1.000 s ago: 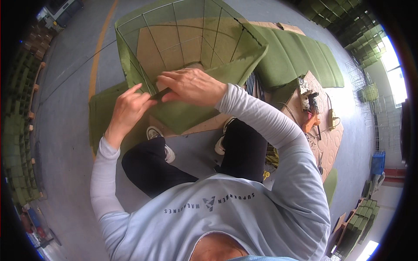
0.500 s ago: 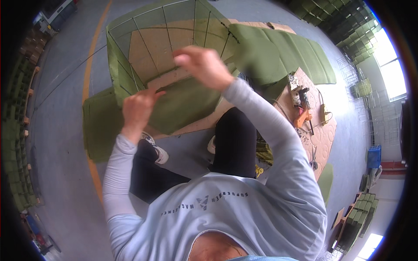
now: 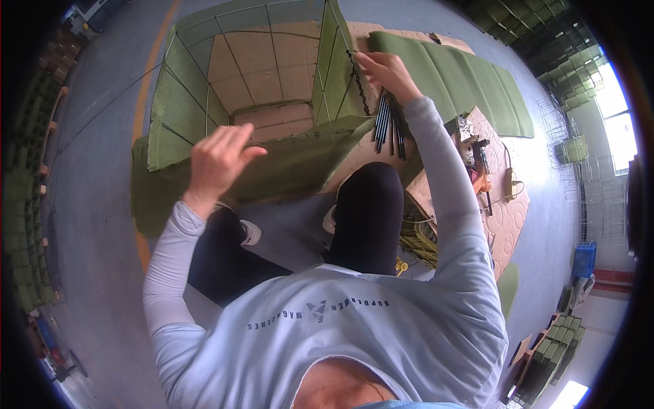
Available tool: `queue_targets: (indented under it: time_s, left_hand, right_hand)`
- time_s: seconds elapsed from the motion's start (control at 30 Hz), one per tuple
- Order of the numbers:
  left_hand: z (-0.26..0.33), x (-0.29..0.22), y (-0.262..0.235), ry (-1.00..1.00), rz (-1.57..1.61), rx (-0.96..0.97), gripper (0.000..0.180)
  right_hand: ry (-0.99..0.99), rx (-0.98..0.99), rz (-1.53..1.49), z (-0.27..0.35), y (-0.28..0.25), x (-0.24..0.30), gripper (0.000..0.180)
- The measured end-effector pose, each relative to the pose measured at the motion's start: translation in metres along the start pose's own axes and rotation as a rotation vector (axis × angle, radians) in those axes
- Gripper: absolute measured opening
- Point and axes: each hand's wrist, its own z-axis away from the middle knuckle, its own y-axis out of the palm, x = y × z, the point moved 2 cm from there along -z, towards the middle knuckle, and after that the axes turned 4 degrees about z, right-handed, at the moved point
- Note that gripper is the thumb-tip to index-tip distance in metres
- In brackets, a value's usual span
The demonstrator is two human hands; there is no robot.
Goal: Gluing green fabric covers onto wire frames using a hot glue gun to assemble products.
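Right hand (image 3: 385, 71) pinches the upper corner of the green wire-and-felt cage (image 3: 252, 102), top centre of frame.
Left hand (image 3: 216, 162) hovers released over the front wall; unsupported, that panel could sag, and the dark rods (image 3: 387, 126) hanging below the right hand may slip.

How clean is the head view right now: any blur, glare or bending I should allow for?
Head view: right hand and left hand look sharp; window at the right rim is blown out; green box frame edges bow from the fisheye; corners are black.
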Motion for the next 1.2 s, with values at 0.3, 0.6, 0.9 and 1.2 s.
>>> queue_targets:
  time_s: [0.3, 0.6, 0.9, 1.2]
  left_hand:
    - [-0.026, 0.031, 0.009, 0.136, 0.071, -0.055, 0.033]
    - [-0.02, 0.097, 0.02, 0.026, 0.174, 0.178, 0.051]
    - [-0.037, 0.015, 0.047, 0.14, 0.16, 0.169, 0.062]
    - [-0.071, -0.021, 0.03, 0.078, 0.12, 0.038, 0.063]
  right_hand:
    - [0.142, 0.149, 0.426, -0.067, 0.021, 0.032, 0.049]
    - [0.065, 0.064, -0.005, -0.005, 0.016, 0.037, 0.081]
    - [0.476, -1.163, 0.501, 0.264, -0.136, -0.215, 0.029]
    - [0.67, -0.674, -0.198, 0.303, -0.191, -0.396, 0.06]
